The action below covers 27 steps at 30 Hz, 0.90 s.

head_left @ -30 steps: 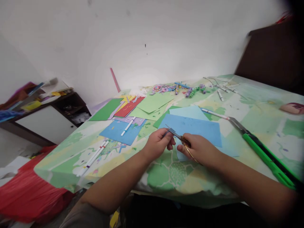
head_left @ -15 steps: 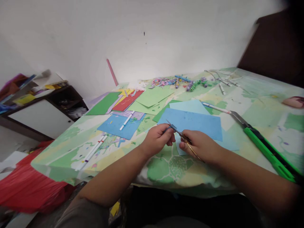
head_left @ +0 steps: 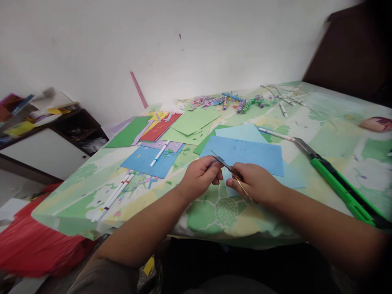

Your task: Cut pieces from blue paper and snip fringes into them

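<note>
1. Tabletop (head_left: 226, 218): blue piece (head_left: 212, 162) sits above its near edge.
2. Left hand (head_left: 197, 177): fingers pinched on the piece — keep fingertips off the blade line.
3. Right hand (head_left: 260, 181): curled around scissors (head_left: 226, 164) — snip short, wrist steady.

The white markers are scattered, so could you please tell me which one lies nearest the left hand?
The lone marker overlapping the purple sheet; the marker pair lies farther left, and the other markers lie past the right hand.
</note>
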Each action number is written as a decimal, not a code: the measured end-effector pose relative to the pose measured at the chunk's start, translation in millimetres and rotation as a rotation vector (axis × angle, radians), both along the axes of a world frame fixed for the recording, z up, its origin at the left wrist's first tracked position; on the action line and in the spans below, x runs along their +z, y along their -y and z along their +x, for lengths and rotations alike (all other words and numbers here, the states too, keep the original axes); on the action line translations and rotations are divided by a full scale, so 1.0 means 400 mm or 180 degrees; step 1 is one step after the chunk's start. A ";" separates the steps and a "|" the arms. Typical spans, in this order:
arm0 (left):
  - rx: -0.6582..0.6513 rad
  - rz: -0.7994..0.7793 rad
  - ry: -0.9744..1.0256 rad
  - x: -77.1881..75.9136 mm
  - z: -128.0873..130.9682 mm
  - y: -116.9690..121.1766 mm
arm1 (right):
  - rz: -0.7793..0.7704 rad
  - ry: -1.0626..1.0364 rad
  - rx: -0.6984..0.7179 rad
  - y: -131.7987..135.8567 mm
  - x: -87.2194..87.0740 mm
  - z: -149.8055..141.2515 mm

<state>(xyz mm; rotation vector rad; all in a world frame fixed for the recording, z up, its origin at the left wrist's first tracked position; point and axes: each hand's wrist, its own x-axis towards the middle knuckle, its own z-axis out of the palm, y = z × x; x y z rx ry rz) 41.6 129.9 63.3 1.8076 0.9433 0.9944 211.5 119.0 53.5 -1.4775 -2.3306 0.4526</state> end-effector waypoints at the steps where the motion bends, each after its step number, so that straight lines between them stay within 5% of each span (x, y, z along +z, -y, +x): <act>1: 0.0010 -0.0018 0.0013 0.000 0.001 0.000 | 0.0007 0.0007 -0.0006 0.000 0.000 -0.001; 27: 0.0092 -0.0090 0.0083 0.005 -0.002 0.004 | 0.0044 0.0110 -0.0188 0.000 0.005 -0.007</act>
